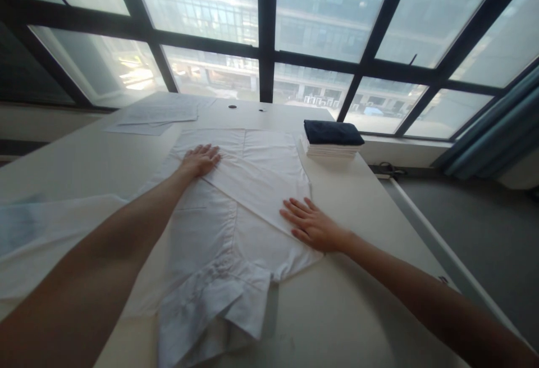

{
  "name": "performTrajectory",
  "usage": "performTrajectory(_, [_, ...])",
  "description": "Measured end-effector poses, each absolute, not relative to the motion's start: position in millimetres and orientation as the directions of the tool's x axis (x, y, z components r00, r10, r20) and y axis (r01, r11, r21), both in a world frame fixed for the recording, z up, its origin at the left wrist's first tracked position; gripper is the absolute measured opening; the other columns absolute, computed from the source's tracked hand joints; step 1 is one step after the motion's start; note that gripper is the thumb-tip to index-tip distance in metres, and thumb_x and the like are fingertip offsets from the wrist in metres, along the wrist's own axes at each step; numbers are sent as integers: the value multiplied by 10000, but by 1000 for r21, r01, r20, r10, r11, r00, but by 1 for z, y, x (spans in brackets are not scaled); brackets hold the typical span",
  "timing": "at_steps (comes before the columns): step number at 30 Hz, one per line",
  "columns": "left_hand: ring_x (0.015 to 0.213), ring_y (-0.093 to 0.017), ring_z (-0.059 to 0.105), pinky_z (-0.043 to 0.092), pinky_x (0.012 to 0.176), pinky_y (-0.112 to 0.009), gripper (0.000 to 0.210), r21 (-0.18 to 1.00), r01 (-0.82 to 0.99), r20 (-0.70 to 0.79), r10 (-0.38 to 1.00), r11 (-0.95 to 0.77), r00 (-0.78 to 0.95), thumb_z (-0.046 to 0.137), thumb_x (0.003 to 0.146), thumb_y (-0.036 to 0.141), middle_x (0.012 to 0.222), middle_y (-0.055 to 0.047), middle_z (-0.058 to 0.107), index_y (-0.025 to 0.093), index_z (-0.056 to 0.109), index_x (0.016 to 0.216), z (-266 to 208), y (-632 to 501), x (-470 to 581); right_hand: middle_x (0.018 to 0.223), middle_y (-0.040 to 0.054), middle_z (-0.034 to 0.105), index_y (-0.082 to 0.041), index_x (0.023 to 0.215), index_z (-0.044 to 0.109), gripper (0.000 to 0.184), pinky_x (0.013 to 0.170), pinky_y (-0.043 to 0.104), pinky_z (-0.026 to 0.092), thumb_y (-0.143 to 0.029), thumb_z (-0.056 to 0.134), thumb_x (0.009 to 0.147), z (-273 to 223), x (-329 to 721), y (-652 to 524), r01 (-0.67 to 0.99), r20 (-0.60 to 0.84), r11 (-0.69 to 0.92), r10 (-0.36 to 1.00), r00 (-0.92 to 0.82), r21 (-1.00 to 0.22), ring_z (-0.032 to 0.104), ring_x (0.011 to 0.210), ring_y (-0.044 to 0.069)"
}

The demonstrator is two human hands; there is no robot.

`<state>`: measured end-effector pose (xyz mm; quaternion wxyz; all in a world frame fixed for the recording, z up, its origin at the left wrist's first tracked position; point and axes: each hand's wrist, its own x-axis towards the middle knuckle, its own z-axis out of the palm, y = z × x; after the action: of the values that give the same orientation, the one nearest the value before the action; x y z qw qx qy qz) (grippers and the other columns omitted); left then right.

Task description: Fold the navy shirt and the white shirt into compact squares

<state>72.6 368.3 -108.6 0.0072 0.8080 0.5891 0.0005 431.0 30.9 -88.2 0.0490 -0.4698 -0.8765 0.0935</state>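
Note:
A white collared shirt point(269, 157) lies spread on the white table, its crumpled collar point(210, 306) towards me at the near edge. One sleeve point(252, 183) is laid slantwise across the body of the shirt. My left hand point(200, 160) rests flat and open on the upper left part of the shirt, by the far end of the slanting sleeve. Near the shirt's right side, my right hand point(314, 226) lies open, palm down, with its fingers apart on the cloth. Neither hand grips anything.
A folded stack, dark navy cloth point(332, 132) over white cloths point(328, 150), sits at the table's far right. Paper sheets point(155, 114) lie far left. White fabric point(54, 228) stretches along the left. Windows stand behind the table point(357, 306).

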Motion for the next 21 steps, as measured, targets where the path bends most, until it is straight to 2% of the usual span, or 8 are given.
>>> performTrajectory(4, [1525, -303, 187, 168, 1209, -540, 610, 26, 952, -9, 952, -306, 306, 235, 1082, 524, 1699, -76, 161, 235, 219, 1619, -110, 368, 73, 1673, 64, 227, -240, 1598, 316, 525, 1261, 486, 46, -327, 310, 1081, -81, 437, 2, 809, -45, 529, 829, -557, -256, 126, 1556, 189])
performTrajectory(7, [1527, -306, 190, 168, 1207, -554, 604, 32, 952, -9, 953, -303, 304, 231, 1080, 524, 1700, -68, 158, 250, 222, 1618, -109, 369, 71, 1657, 59, 284, -236, 1576, 370, 509, 1265, 485, 64, -310, 306, 1077, -76, 424, 11, 829, 15, 492, 862, -506, -265, 155, 1552, 179])
performTrajectory(10, [1529, -331, 195, 186, 1194, -583, 611, 36, 954, -21, 955, -296, 297, 241, 1075, 518, 1698, -84, 158, 240, 230, 1619, -104, 369, 71, 1661, 90, 269, -167, 1578, 356, 539, 1263, 491, 92, -302, 330, 1058, -77, 399, 46, 883, 101, 408, 913, -396, -230, 139, 1557, 201])
performTrajectory(14, [1552, -378, 91, 160, 1169, -671, 646, 24, 954, 17, 954, -299, 299, 197, 1066, 499, 1704, -123, 70, 195, 175, 1636, -95, 344, 99, 1663, 174, 221, -41, 1566, 332, 592, 1239, 545, 149, -315, 329, 1041, -88, 366, 106, 960, 90, 189, 981, -174, -208, 156, 1552, 285])
performTrajectory(16, [1568, -311, 58, 118, 1207, -621, 614, -17, 885, 75, 882, -466, 466, 206, 1064, 416, 1704, -96, 102, 210, 159, 1641, -95, 316, 129, 1661, 202, 208, -11, 1562, 320, 602, 1227, 556, 175, -301, 312, 1035, -95, 353, 129, 974, 90, 111, 991, -94, -199, 158, 1549, 308])
performTrajectory(18, [1571, -255, 76, 92, 1237, -554, 594, -40, 728, 134, 718, -685, 683, 204, 1057, 351, 1696, -60, 172, 245, 164, 1641, -100, 284, 161, 1657, 207, 220, -6, 1564, 315, 602, 1223, 551, 179, -269, 302, 1022, -103, 342, 142, 978, 109, 96, 991, -76, -186, 168, 1546, 311])
performTrajectory(21, [1561, -238, 147, 178, 1236, -477, 586, -12, 543, 86, 540, -840, 837, 232, 1043, 318, 1675, -60, 248, 260, 244, 1627, -109, 250, 195, 1650, 192, 259, -29, 1576, 305, 610, 1228, 524, 170, -255, 299, 1010, -111, 336, 148, 979, 134, 97, 988, -73, -179, 199, 1540, 299])
